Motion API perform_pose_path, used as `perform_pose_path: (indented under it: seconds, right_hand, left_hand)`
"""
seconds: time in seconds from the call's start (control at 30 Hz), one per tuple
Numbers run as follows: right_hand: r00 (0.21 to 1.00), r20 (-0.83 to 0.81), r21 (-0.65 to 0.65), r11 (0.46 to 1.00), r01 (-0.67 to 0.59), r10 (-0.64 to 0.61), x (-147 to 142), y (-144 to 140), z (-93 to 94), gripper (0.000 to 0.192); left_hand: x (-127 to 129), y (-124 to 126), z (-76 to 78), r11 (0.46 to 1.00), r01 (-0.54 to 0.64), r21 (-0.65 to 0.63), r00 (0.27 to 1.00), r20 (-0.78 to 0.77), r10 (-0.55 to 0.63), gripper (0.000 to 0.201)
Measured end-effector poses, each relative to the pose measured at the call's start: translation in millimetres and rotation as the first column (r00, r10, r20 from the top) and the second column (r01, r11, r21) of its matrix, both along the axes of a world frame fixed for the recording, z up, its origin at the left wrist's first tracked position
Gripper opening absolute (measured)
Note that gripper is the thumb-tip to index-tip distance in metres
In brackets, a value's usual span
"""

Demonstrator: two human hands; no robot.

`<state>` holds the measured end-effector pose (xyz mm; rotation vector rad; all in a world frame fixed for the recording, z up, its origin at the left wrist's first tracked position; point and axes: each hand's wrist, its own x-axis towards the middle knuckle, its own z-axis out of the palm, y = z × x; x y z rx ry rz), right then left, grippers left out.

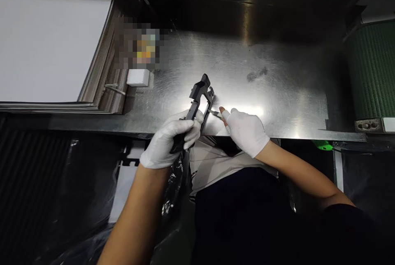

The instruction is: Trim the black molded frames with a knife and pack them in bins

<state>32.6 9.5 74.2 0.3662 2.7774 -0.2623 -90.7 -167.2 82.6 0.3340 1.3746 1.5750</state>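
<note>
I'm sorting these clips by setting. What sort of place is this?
Probably a factory workstation: a scratched steel workbench, a green conveyor belt at its end, and gloved hands, the left hand gripping a black plastic part that the right hand works with a small tool.

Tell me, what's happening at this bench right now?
A person in white gloves sits at a metal table. The left hand grips a black plastic part, holding it up over the table's near edge. The right hand holds a small thin tool with its tip against the part's side. A stack of white sheets lies to the left.
</note>
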Motion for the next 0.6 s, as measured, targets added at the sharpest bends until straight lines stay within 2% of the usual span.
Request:
perform_pose_path:
  seconds: [0.13, 0.23, 0.33, 0.43, 0.5, 0.53, 0.57, 0.6]
  right_hand:
    - [0.998, -0.037, -0.004, 0.999, 0.044, -0.044, 4, 7, 3.3, 0.052]
    - [0.991, -0.042, 0.044, 0.991, 0.129, -0.127, 6, 15, -1.1, 0.047]
    - [0.980, -0.037, 0.068, 0.978, 0.199, -0.197, 3, 22, -6.9, 0.041]
    - [0.976, -0.138, 0.054, 0.982, 0.180, -0.171, 2, 19, -4.7, 0.036]
    - [0.948, -0.268, -0.046, 0.986, 0.163, -0.170, 5, 11, 2.6, 0.036]
    - [0.928, -0.324, -0.153, 0.978, 0.141, -0.185, 8, 5, 7.3, 0.038]
    - [0.906, -0.366, -0.294, 0.950, 0.103, -0.212, 12, 0, 12.2, 0.040]
    - [0.890, -0.391, -0.449, 0.892, 0.039, -0.236, 17, -6, 16.8, 0.043]
  left_hand:
    - [-1, -1, -1.1, 0.999, -0.031, 0.044, 0.999, 0.032, 0.030, 0.028]
    - [-3, -8, -2.6, 0.984, -0.106, 0.144, 0.992, 0.084, 0.095, 0.029]
    - [-2, -20, -3.2, 0.949, -0.199, 0.246, 0.966, 0.211, 0.148, 0.033]
    - [6, -30, -2.5, 0.891, -0.324, 0.318, 0.910, 0.361, 0.202, 0.034]
    - [14, -33, -0.8, 0.844, -0.407, 0.349, 0.868, 0.436, 0.238, 0.033]
    - [20, -33, 0.5, 0.831, -0.419, 0.366, 0.862, 0.448, 0.237, 0.032]
    - [26, -32, 2.3, 0.834, -0.395, 0.386, 0.875, 0.434, 0.213, 0.032]
    - [34, -29, 4.5, 0.855, -0.336, 0.395, 0.903, 0.394, 0.173, 0.032]
